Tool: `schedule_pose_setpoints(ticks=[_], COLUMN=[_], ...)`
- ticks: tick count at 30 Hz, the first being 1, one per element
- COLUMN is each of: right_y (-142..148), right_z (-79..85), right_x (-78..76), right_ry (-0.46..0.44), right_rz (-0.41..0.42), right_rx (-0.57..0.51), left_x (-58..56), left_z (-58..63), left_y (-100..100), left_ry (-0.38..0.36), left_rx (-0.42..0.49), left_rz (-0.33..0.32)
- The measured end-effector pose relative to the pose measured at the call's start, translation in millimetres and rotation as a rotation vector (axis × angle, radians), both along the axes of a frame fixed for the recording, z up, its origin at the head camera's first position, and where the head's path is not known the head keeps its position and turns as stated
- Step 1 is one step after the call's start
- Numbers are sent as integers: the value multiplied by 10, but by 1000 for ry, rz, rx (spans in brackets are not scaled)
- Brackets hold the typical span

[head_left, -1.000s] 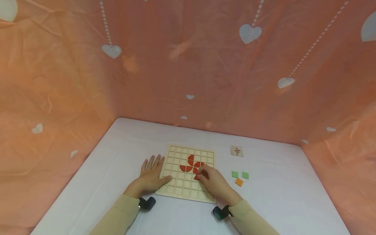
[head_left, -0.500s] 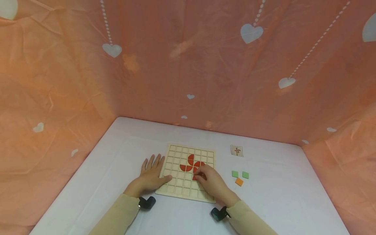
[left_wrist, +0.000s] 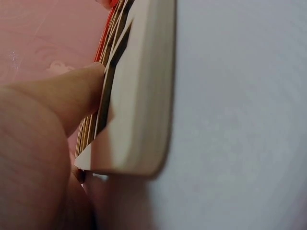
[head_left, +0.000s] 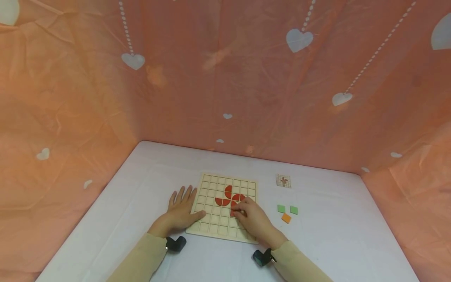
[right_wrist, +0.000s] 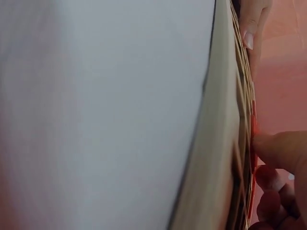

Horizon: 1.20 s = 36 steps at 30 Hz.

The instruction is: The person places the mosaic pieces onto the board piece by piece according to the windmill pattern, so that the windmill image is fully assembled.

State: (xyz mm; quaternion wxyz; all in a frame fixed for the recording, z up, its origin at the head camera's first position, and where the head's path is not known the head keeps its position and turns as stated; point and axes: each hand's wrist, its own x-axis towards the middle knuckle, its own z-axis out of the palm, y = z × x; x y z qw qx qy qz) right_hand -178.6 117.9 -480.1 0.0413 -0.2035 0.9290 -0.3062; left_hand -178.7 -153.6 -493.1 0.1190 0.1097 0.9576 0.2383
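Note:
A square wooden grid board (head_left: 215, 230) lies on the white table. My left hand (head_left: 179, 212) is spread flat at its left side, thumb resting over the grid and fingers straight along the edge. Red quarter-circle tiles (head_left: 222, 202) sit in cells near the middle in a pinwheel shape. Right of them my right hand (head_left: 256, 221) is bent over the grid, thumb and fingers pinching a red tile (head_left: 232, 214) down at a cell; the fingers cover part of it. In the right wrist view the thumb touches this red tile (right_wrist: 254, 143).
Two green square tiles (head_left: 281, 208) and an orange square tile (head_left: 286, 218) lie right of the board. Farther back is a small pattern card (head_left: 283, 181) with a red pinwheel on a grid. Pink-orange cloth with white hearts (head_left: 299, 40) surrounds the table (head_left: 327, 235).
The red tile under my right fingers has shifted slightly left and now lies squarer to its cell. My right hand has moved a little left; the left hand has stayed put.

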Motion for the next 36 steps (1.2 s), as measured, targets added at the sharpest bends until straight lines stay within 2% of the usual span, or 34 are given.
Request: schedule_pose_setpoints(ticks=[7, 14, 21, 26, 36], right_y=[56, 104, 124, 125, 110], right_z=[-5, -16, -72, -87, -47], right_x=[-39, -59, -65, -66, -38], right_ry=[2, -40, -155, -192, -184], right_rz=[-35, -53, -91, -99, -111], right_rx=[-9, -48, -153, -184, -203], left_x=[-2, -25, -14, -2, -24], left_z=[2, -1, -9, 0, 1], left_y=[3, 25, 5, -4, 7], left_ry=[3, 3, -9, -7, -6], left_rx=[-3, 5, -4, -2, 2], left_rz=[-2, -1, 4, 3, 5])
